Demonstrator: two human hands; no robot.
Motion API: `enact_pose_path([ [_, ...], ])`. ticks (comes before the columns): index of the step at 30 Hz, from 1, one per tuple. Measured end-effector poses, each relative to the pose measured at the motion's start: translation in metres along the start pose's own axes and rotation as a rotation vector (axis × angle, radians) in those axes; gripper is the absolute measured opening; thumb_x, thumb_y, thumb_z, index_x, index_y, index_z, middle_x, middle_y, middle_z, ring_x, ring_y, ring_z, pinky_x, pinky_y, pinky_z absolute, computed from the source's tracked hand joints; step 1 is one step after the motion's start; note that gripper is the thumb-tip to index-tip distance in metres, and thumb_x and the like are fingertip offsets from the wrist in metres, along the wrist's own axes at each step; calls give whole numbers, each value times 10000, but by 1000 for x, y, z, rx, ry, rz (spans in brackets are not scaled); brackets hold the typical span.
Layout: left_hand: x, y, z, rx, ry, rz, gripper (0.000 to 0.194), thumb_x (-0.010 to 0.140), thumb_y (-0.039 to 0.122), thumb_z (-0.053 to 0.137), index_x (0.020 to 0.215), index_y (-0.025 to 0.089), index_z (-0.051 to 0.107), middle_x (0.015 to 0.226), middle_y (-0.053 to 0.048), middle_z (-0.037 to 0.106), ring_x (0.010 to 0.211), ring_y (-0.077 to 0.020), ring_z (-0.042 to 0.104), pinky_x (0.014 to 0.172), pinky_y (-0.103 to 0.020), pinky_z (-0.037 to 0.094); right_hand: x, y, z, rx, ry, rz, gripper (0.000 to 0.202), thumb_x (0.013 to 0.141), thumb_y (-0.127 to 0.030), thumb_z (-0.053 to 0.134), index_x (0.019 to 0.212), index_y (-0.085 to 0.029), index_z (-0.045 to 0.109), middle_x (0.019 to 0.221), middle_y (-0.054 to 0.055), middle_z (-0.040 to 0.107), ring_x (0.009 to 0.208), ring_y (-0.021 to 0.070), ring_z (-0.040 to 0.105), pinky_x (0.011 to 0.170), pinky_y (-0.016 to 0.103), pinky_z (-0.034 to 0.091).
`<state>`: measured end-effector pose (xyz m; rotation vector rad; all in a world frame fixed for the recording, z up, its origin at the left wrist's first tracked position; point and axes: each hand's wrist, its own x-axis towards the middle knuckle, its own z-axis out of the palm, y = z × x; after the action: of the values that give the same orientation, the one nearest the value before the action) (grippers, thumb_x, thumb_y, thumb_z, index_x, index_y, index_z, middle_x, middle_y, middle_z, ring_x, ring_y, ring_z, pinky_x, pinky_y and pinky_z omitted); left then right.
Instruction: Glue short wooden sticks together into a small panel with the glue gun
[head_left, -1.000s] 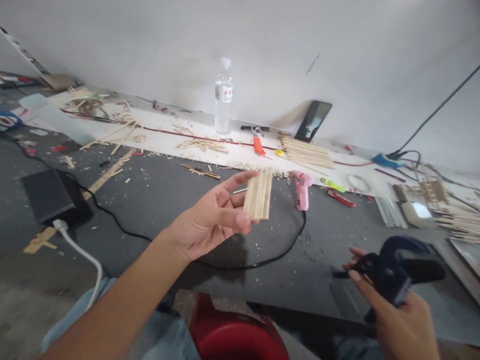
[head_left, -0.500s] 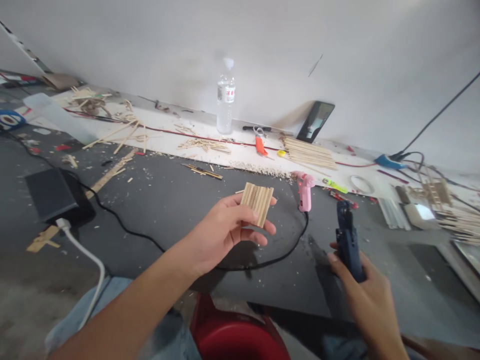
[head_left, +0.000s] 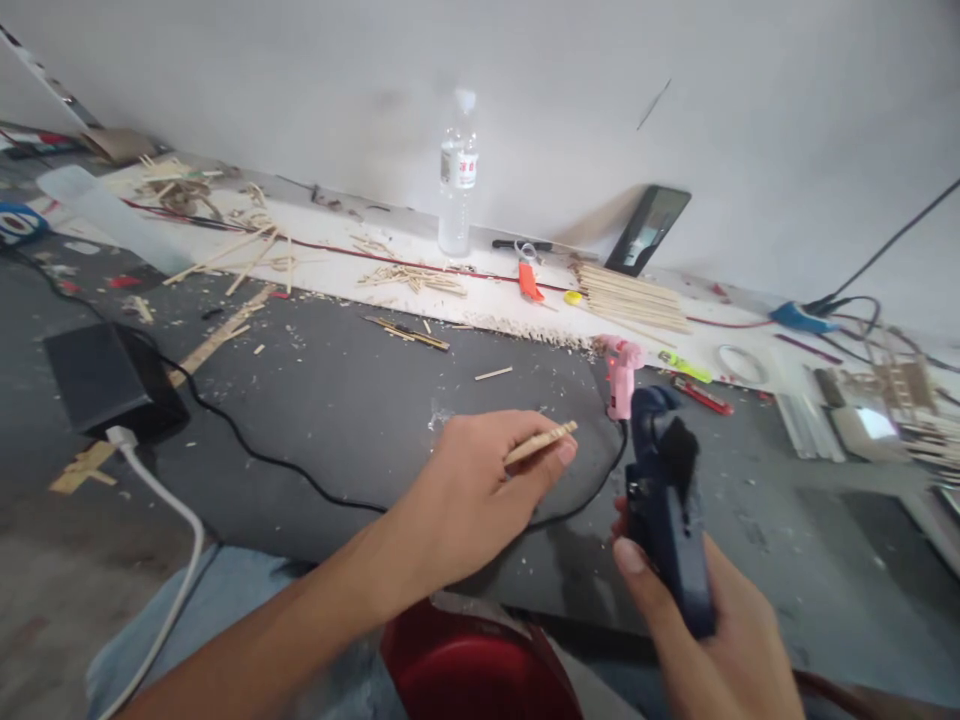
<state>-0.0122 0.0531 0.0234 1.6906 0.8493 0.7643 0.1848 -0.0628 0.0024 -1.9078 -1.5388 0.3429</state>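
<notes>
My left hand [head_left: 472,490] is closed on a small panel of wooden sticks [head_left: 541,442], pinched between thumb and fingers above the dark table. The panel is turned nearly edge-on, so its flat face is mostly hidden. To its right, my right hand [head_left: 724,620] grips a dark blue handheld tool [head_left: 664,510] by its body, its head pointing up and away from me. What kind of tool it is, I cannot make out. Tool and panel are apart. Behind them a pink glue gun [head_left: 621,375] stands on the table, with a small red light showing on it.
A black box-shaped adapter [head_left: 112,380] with a white cable sits at left. Along the back, a white board [head_left: 337,275] carries loose sticks, a stack of wooden sticks [head_left: 634,298] and an orange-handled tool [head_left: 529,282]. A water bottle [head_left: 456,190] and a leaning phone [head_left: 649,230] stand near the wall.
My left hand has rolled over, turning the panel from face-up to nearly edge-on. The blue tool in my right hand has come left, closer to the panel. A loose stick on the table is now uncovered.
</notes>
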Motion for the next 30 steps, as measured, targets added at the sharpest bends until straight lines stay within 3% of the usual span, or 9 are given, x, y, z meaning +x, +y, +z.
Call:
enact_pose_path([
  [3,-1,-3,-3,356,33,159,201,980,158,537,1052,152,725,938,-51,708,853,-196,647,764,-314,461,0,-2,10,-38,6,-23,336,1004,-546,569,1059,-239,695,914,0,742,790,201,698,646,247,513],
  [5,0,-4,-4,442,54,180,235,951,109,522,1079,138,717,955,-67,706,860,-213,654,765,-332,471,-2,-2,15,-44,-23,1,354,1013,-563,552,1085,-239,676,909,4,720,756,199,665,639,264,491],
  [10,0,4,-4,544,29,122,309,900,54,497,1122,116,704,1026,-99,707,951,-269,686,852,-399,528,-6,-3,24,-14,-77,21,371,1025,-587,532,1111,-247,650,919,10,682,765,197,616,662,280,467],
  [16,-1,11,-6,647,-6,65,322,849,8,492,1075,117,693,983,-89,688,910,-274,677,807,-405,545,-5,-5,32,-21,-87,-3,340,1025,-562,536,1121,-252,638,965,19,685,844,216,632,709,301,473],
  [30,3,9,-5,833,-66,-49,216,925,35,446,951,166,615,907,-66,651,843,-257,669,747,-364,524,4,-4,37,-199,-23,-51,172,931,-380,570,841,-236,600,755,-10,630,658,186,599,611,285,409],
])
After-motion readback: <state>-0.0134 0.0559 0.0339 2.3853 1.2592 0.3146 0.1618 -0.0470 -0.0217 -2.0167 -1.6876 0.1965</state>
